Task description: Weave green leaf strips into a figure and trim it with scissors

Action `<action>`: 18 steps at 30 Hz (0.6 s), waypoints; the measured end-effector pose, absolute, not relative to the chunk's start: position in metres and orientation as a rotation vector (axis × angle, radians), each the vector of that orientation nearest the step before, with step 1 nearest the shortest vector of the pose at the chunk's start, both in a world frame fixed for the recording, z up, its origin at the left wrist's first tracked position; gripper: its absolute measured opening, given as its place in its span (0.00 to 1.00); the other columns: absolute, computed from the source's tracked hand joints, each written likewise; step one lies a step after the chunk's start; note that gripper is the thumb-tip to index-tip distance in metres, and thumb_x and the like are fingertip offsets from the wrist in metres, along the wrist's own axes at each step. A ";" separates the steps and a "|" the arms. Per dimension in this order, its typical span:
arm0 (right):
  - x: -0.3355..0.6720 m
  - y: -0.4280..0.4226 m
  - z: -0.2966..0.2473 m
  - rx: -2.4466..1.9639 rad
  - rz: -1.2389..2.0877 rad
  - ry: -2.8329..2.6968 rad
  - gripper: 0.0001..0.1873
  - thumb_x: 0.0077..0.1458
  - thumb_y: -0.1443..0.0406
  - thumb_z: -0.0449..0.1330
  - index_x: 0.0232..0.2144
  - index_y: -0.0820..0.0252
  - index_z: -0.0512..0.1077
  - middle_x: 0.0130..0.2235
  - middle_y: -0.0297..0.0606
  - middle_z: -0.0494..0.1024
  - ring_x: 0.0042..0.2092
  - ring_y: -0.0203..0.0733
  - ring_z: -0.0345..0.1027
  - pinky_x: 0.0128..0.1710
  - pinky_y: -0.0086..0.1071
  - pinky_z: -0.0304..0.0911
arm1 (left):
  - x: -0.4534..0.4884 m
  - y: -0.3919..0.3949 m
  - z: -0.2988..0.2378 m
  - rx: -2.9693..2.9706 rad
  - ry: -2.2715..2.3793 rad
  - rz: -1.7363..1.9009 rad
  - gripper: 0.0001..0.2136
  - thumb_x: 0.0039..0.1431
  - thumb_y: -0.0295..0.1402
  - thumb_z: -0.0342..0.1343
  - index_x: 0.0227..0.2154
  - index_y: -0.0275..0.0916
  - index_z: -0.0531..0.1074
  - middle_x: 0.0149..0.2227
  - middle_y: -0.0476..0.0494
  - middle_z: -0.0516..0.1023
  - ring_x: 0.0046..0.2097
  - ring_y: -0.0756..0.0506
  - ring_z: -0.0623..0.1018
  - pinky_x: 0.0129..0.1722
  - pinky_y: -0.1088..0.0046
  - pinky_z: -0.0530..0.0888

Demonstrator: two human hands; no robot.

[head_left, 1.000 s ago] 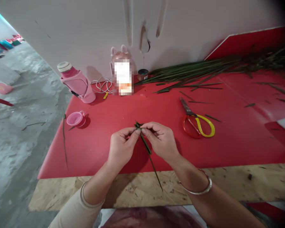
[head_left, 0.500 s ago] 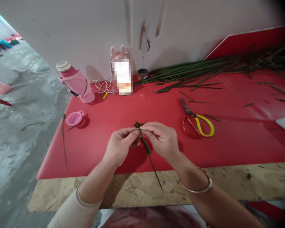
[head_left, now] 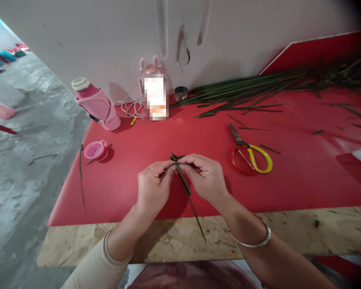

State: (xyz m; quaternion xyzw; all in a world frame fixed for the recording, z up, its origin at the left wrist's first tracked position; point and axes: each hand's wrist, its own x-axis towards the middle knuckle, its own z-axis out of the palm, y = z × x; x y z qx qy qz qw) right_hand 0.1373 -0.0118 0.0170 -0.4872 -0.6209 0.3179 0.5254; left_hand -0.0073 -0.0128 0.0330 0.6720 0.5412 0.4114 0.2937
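My left hand (head_left: 153,186) and my right hand (head_left: 205,178) meet over the red table cover (head_left: 289,180), fingertips pinched together on a folded green leaf strip (head_left: 185,188). Its folded top pokes out above my fingers. A long thin tail of the strip runs down toward the bare board edge (head_left: 168,241). My right wrist carries a silver bangle (head_left: 255,237).
Scissors (head_left: 249,154) with a red and a yellow handle lie right of my hands. A bundle of long green leaves (head_left: 258,90) lies along the wall. A pink bottle (head_left: 96,105), a pink cup (head_left: 95,151), a white cable (head_left: 131,107) and a small jar (head_left: 180,94) stand at the back left.
My hands have barely shifted; the fingers keep working the fold at the top of the strip. Everything on the table stays where it was.
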 end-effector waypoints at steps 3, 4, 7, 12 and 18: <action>0.137 -0.013 0.018 -1.135 0.665 -1.559 0.06 0.53 0.68 0.58 0.32 0.56 0.75 0.32 0.35 0.78 0.34 0.37 0.71 0.35 0.30 0.66 | -0.008 -0.012 0.031 1.851 1.466 1.114 0.07 0.55 0.34 0.54 0.32 0.40 0.77 0.28 0.48 0.78 0.29 0.51 0.75 0.31 0.76 0.71; 0.136 -0.013 0.018 -1.123 0.649 -1.572 0.06 0.53 0.68 0.58 0.32 0.56 0.75 0.32 0.35 0.78 0.35 0.37 0.72 0.36 0.30 0.66 | -0.008 -0.012 0.031 1.859 1.471 1.124 0.07 0.55 0.34 0.54 0.32 0.40 0.77 0.28 0.48 0.78 0.28 0.51 0.75 0.31 0.76 0.71; 0.137 -0.012 0.018 -1.095 0.644 -1.587 0.05 0.53 0.68 0.58 0.32 0.56 0.74 0.32 0.35 0.79 0.34 0.36 0.72 0.35 0.29 0.66 | -0.010 -0.012 0.032 1.893 1.466 1.137 0.06 0.55 0.33 0.55 0.31 0.41 0.77 0.28 0.48 0.79 0.28 0.51 0.75 0.30 0.76 0.71; 0.145 -0.009 0.019 -1.032 0.636 -1.726 0.04 0.56 0.68 0.56 0.31 0.57 0.71 0.30 0.34 0.75 0.33 0.35 0.69 0.33 0.28 0.64 | -0.014 -0.014 0.036 1.988 1.412 1.042 0.06 0.56 0.30 0.54 0.32 0.41 0.77 0.30 0.49 0.80 0.30 0.51 0.76 0.32 0.76 0.71; 0.146 -0.008 0.019 -1.015 0.493 -1.916 0.05 0.58 0.69 0.51 0.32 0.59 0.67 0.31 0.37 0.71 0.35 0.37 0.64 0.35 0.32 0.60 | -0.010 -0.015 0.034 2.012 1.432 0.972 0.07 0.56 0.29 0.53 0.32 0.41 0.77 0.28 0.47 0.79 0.30 0.50 0.76 0.34 0.75 0.72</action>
